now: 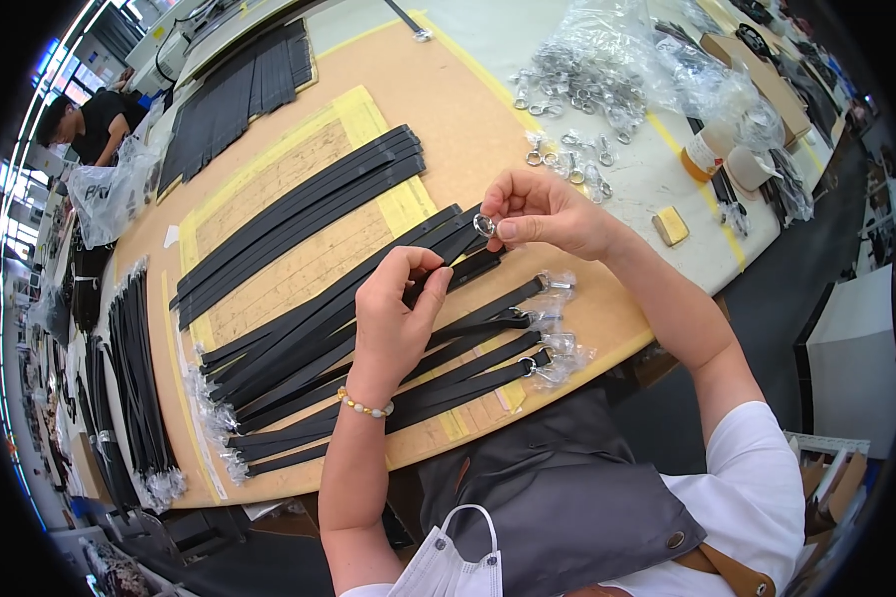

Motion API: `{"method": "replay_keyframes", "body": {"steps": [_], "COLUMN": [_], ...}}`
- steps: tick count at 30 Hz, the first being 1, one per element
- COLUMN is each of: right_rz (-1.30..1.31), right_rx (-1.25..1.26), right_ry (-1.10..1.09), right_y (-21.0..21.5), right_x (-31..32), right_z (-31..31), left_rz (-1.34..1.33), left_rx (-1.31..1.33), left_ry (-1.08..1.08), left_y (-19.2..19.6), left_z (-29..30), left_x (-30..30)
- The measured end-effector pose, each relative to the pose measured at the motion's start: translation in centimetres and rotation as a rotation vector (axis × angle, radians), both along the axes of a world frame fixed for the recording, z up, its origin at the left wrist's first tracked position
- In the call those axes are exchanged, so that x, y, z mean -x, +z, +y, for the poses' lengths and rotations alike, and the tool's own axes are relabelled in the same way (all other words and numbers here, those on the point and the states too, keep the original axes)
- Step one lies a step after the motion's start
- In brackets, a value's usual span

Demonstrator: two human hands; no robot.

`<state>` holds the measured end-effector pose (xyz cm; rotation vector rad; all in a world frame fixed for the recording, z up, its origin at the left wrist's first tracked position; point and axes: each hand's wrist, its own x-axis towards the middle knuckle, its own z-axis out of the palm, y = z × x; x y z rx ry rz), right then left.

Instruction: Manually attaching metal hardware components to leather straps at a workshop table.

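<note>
My right hand [551,217] pinches a small silver metal ring clasp [484,225] between thumb and fingers, above the ends of the black straps. Close by on its left, my left hand [396,310] is closed, thumb and forefinger pinched on a black strap [460,239] near its end, beside the clasp. Whether the strap passes through the clasp is too small to tell. Below the hands lie several finished-looking black straps [488,373] with plastic-wrapped metal clasps [558,284] at their ends. Beyond my left hand is a stack of flat black straps [299,219].
Loose silver clasps [577,164] lie at the back right, near a heap of clasps [582,80] in clear plastic. A yellow block [670,226] and an orange-labelled container [705,151] stand right. Bundled straps [144,378] lie left. Another person [95,124] works at far left.
</note>
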<state>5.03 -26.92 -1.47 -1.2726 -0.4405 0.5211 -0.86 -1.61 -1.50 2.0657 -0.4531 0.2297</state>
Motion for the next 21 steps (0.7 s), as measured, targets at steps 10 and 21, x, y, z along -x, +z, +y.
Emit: {"method": "replay_keyframes", "body": {"steps": [10,21], "right_rz": [0.036,0.296], "right_rx": [-0.109,-0.283], "right_ry": [0.081,0.276], "right_y": [-1.4,-1.9], "right_x": [0.3,1.1], "right_z": [0.5,1.2], "left_rz": [0.277,0.331], "left_rx": [0.390,0.439], "left_ry": [-0.137,-0.150], "left_y": [0.3,0.9], "left_z": [0.5,0.2], "left_x": [0.3,1.2]}}
